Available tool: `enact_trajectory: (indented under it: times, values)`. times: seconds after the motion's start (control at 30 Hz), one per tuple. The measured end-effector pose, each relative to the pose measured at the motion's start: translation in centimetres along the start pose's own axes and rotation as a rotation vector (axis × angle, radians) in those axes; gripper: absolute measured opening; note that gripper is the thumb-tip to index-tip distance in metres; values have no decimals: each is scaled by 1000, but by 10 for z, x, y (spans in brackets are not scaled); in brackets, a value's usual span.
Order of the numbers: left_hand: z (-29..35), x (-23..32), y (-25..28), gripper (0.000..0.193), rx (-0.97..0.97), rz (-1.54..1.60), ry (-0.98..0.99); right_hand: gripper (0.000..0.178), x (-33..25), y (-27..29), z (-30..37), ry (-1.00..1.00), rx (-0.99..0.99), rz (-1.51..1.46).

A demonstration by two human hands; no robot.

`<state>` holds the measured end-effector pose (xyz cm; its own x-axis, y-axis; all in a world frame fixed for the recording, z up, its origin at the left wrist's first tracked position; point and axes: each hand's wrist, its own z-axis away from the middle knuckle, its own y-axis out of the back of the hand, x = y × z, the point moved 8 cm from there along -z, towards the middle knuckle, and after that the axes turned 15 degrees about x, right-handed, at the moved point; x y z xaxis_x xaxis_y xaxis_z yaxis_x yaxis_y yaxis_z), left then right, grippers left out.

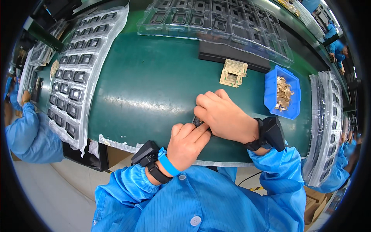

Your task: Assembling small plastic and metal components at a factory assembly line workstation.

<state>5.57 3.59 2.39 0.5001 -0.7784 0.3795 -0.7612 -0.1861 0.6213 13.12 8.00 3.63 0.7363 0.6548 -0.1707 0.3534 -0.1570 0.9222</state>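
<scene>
- Biggest thing by far is the dark green, smooth worktop (pixel 143 89), running across most of the frame, with a bright glare patch left of centre.
- Clear plastic moulded tray (pixel 174 32) at the top of the frame, right of centre, with black square frames (pixel 179 17) sitting in its pockets.
- Another pale see-through plastic tray (pixel 94 77) goes down the left side, also loaded with black frames in rows.
- Over at the right edge there's a stack of clear plastic trays (pixel 313 123), more dark frames in there.
- Long flat black box (pixel 216 54), upper right of centre, partly under the top tray's edge.
- Blue rectangular plastic bin (pixel 286 113), right of centre, with a heap of tan curled scraps (pixel 284 92) inside.
- Right hand (pixel 228 116), mid-frame: fingers curled in over the part, tips mostly hidden.
- Left hand (pixel 189 143), just below it: fingers close together, pinching the same part.
- Tan flat sheets with a square cutout (pixel 230 65), lying just below the black box.
- Small black part (pixel 197 121), centre of frame, between both hands and mostly covered.
</scene>
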Motion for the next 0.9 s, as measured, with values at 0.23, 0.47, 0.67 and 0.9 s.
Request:
enact_trajectory:
  times: [0.23,0.47,0.67,0.9]
  values:
    - [0,-1,0,19,-17,-15,7,9,11,8,17,-73,40,-72]
    - [-2,-6,-1,25,-13,12,73,15,34,73,52,-265,279,-87]
    - [-5,1,-2,24,-15,5,48,9,82,140,116,-727,572,113]
    - [-1,4,-2,39,-69,23,104,12,115,130,163,-1009,624,203]
